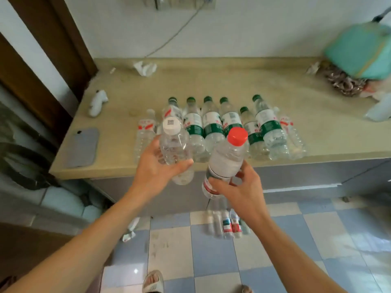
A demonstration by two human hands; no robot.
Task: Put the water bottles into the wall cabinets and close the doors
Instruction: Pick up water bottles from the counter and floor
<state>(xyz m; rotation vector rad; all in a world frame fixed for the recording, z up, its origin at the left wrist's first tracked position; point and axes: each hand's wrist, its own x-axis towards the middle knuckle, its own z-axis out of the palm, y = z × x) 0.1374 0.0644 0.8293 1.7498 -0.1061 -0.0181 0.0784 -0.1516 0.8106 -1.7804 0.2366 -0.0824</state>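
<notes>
The beige countertop (211, 85) is stretching across the view, carrying a row of water bottles (211, 125) lying near its front edge at twelve o'clock from the hands — probably staged there for easy grabbing. The left hand (156, 166) is gripping a white-capped bottle (173, 144), fingers curled round its body; at three o'clock of it the right hand (239, 187) is wrapping a red-capped bottle (228, 157) — one apiece, likely to halve the trips. No wall cabinets are showing.
</notes>
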